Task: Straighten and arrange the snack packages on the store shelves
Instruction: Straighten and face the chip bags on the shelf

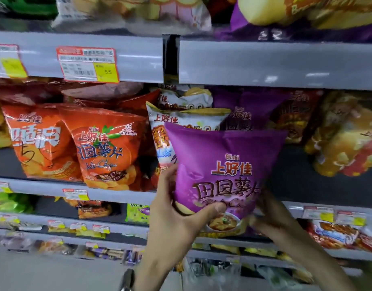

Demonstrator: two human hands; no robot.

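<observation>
head view: person at store shelves, both hands up on one bag
left hand (176,215): clamped on the purple chip bag (222,175), thumb across its lower front, fingers behind its left edge
right hand (273,215): blurred, pressed to the bag's lower right corner; looks closed on it, finger detail not clear
bag position: upright, label facing out, held in front of the middle shelf's front edge (117,194), bottom hanging below that edge, not resting on the shelf
behind bag: white chip bag (185,122) at its upper left, more purple bags (248,108) at the back
left of bag: orange chip bags (105,152) standing along the front edge, leaning a bit
right of bag: bare shelf gap (294,175), then yellow-orange bags (344,139) near the right end
step: judged mid-placement, one bag carried to its row
next move: likely lift over the front edge, set down upright in the gap in front of the purple row, face forward, then let go
risk: nudging the white bag while sliding in
</observation>
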